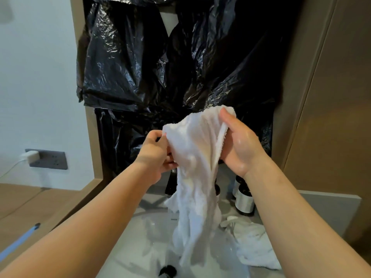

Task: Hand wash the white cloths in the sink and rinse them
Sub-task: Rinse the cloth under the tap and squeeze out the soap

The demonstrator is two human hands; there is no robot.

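**Cloth held up over the sink**

The white cloth hangs mid-frame above the sink. The left hand pinches its nine o'clock edge. The right hand grips its top at two o'clock, fingers hidden in the folds. A second cloth lies at five o'clock, partly behind the forearm.

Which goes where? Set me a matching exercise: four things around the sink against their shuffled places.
Things:
1. raised cloth
2. second cloth
3. charger
4. bottle

Places:
A. plugged into the socket
B. standing behind the sink
C. gripped by the left hand and right hand
D. lying at the sink's right side

Pairs: 1-C, 2-D, 3-A, 4-B
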